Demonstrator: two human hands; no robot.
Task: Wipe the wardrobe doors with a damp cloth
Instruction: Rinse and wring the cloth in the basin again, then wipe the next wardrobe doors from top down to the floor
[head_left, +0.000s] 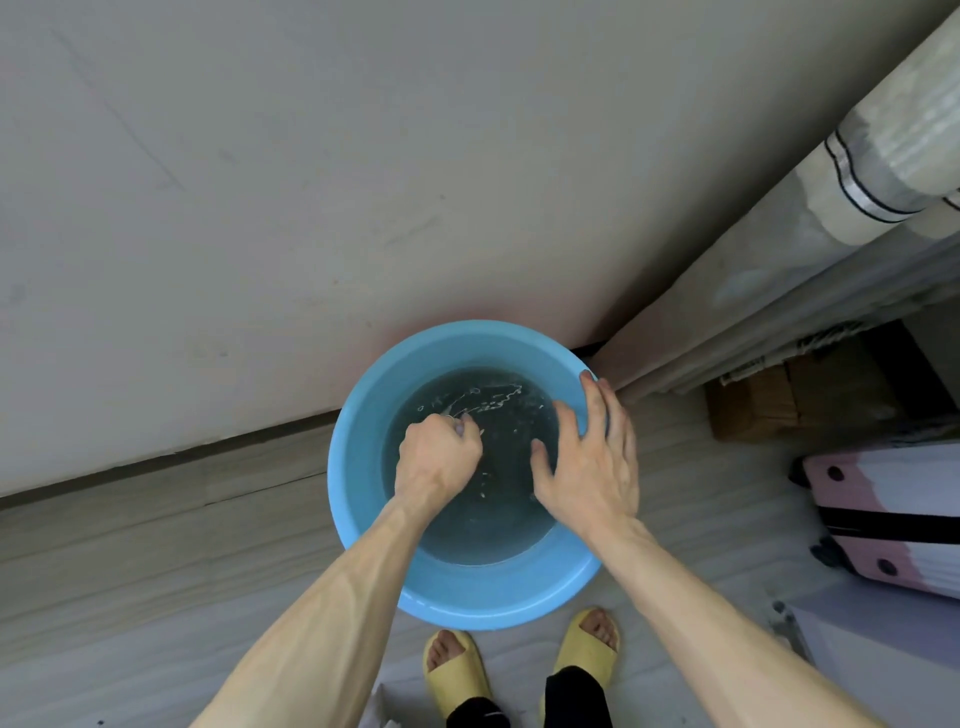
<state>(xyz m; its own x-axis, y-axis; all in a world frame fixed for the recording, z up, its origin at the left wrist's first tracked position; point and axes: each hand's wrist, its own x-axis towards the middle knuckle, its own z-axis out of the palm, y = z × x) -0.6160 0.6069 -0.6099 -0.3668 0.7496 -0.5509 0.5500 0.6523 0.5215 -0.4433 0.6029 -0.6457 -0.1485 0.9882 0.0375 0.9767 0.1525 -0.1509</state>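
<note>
Forearms, both mine, cut off by the lower frame edge.
Slippers (454, 670), yellow, toes towards the basin; legs above them out of frame.
Basin (358, 467), blue, round, on the floor (156, 571) against the foot of a grey panel (311, 182); I cannot confirm the panel as a wardrobe door.
Water (493, 519), dark and rippled; the bottom is hard to make out.
Left hand (439, 457), a tight fist in the water, clenched on the cloth (460, 427). Only a small grey scrap shows at the fingertips, so I cannot tell its long axis or heading.
Right hand (587, 467), fingers spread and relaxed, lying over the basin's right rim.
Suitcase (893, 509), pink and white, cut off at the right edge.
</note>
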